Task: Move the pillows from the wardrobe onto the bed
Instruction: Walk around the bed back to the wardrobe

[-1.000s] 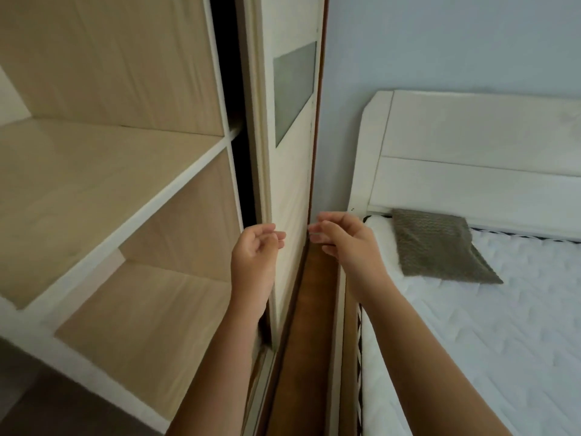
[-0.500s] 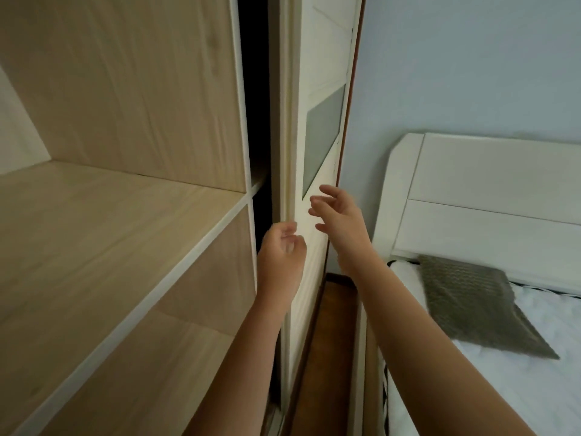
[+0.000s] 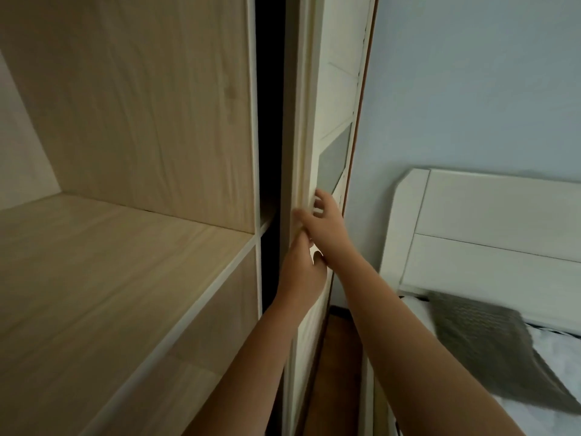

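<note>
The wardrobe (image 3: pixel 125 121) fills the left, its light wood shelf (image 3: pixel 110 256) bare. Its white sliding door (image 3: pixel 327 105) stands edge-on in the middle, slid to the right. My left hand (image 3: pixel 303 272) grips the door's edge from the left, fingers curled around it. Just above, my right hand (image 3: pixel 325 221) lies on the same edge, with its fingers wrapped onto the door's front face. One grey textured pillow (image 3: pixel 490 347) lies on the bed (image 3: pixel 559 357) at lower right, against the white headboard (image 3: pixel 490 234). No pillow shows inside the wardrobe.
A dark gap (image 3: pixel 270 121) runs between the shelf compartment and the door. A narrow strip of brown floor (image 3: pixel 339 366) separates wardrobe and bed. The pale blue wall (image 3: pixel 471 73) rises behind the headboard.
Both hands rose and reached forward to the sliding door's edge and took hold of it. My view tilted upward, so the bed and pillow dropped lower in the frame.
</note>
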A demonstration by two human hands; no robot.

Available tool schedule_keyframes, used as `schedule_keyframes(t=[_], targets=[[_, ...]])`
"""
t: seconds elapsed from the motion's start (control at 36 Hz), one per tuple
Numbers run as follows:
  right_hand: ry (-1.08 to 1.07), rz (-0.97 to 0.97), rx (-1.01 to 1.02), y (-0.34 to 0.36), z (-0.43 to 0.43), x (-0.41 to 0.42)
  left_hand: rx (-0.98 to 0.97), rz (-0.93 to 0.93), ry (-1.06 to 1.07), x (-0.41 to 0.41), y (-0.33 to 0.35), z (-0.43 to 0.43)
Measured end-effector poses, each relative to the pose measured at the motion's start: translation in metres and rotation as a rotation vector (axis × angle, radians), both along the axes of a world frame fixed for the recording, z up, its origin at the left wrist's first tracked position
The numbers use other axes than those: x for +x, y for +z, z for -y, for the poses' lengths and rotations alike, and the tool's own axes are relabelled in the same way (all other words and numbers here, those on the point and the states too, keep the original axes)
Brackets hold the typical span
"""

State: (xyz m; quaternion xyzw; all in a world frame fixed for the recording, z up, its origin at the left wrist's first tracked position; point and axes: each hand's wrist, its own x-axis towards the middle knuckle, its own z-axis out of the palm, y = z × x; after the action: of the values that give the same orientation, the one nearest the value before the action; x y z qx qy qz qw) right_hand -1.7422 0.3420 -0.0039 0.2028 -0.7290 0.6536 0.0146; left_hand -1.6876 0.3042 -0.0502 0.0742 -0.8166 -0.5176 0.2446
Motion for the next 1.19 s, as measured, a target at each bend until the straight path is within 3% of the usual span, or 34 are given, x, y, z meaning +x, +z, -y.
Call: schedule_keyframes(t=[0.44, 0.81, 1.19], targets=[[0.025, -0.063, 0.147, -0.006, -0.011, 0.037, 0.059, -0.07, 0.095, 0.049, -0.01, -0.017], [0.1, -0.249, 0.368, -0.001, -0.023, 0.12, 0.039, -0.059, 0.205, 0.141, -0.016, -0.031], [0.142, -0.324, 0.407, -0.001, -0.028, 0.225, -0.068, -0.15, 0.279, 0.236, -0.018, -0.037]])
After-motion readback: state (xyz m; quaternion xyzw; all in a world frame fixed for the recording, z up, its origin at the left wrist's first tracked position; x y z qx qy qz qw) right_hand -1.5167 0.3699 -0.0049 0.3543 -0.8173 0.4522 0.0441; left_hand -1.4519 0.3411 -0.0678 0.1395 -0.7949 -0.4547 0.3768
